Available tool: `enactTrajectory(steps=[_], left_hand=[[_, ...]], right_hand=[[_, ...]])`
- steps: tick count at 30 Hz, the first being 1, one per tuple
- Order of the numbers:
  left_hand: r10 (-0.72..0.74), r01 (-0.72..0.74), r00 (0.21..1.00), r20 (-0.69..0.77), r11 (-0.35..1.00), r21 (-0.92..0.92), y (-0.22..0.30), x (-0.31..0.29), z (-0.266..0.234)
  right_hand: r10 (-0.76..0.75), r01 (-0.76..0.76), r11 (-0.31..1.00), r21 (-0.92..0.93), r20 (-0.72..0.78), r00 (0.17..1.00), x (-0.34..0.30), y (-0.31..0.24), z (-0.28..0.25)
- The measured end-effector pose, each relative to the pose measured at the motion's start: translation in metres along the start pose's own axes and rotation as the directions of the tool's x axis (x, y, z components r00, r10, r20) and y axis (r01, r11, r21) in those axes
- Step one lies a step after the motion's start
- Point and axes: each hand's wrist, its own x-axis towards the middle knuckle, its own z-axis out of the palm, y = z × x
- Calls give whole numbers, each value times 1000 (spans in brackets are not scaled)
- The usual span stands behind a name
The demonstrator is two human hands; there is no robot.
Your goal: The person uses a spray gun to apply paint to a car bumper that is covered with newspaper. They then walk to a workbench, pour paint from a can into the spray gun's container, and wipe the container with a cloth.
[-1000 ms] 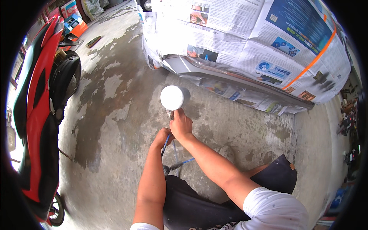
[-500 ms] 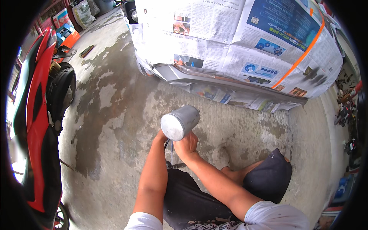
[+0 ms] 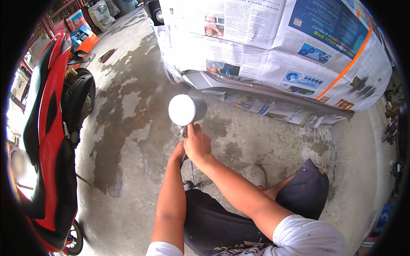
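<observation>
A paint spray gun with a round, silver-grey metal cup (image 3: 188, 109) is held out in front of me, its pale round lid tilted up toward me and to the left. Just below the cup, my right hand (image 3: 197, 144) is closed around the gun. Behind and beneath it, my left hand (image 3: 178, 152) is curled in close at the gun's handle; its fingers are mostly hidden by the right hand. A thin dark hose (image 3: 192, 170) hangs down from the handle between my forearms. Part of the metal gun body (image 3: 183, 131) shows beneath the cup.
Ahead stands a vehicle masked in newspaper (image 3: 247, 51) with orange tape (image 3: 345, 70); a bare grey lower panel (image 3: 239, 88) runs along it. A red and black motorbike (image 3: 50, 128) is on the left. The concrete floor (image 3: 128, 141) has wet-looking dark patches. Tools line the right edge.
The spray gun has moved forward and slightly left, its lid turned more toward me. My right hand has moved forward with it. The whole view has shifted a little.
</observation>
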Motion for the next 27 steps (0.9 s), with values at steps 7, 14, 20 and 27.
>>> enactTrajectory(steps=[7, 14, 20, 27], left_hand=[[76, -73, 997, 14, 988, -135, 51, -33, 36], [69, -67, 998, -1, 962, -265, 83, -54, 48], [42, -11, 998, 50, 865, -502, 16, -19, 15], [192, -121, 970, -152, 916, 383, 13, 8, 22]], right_hand=[[-62, 41, 996, -80, -272, 960, 5, 21, 3], [-74, 70, 995, -69, -63, 995, 52, 2, 30], [-111, 111, 994, -1, -80, 991, 74, -16, 25], [93, -27, 946, 323, -190, 977, 25, 28, -19]])
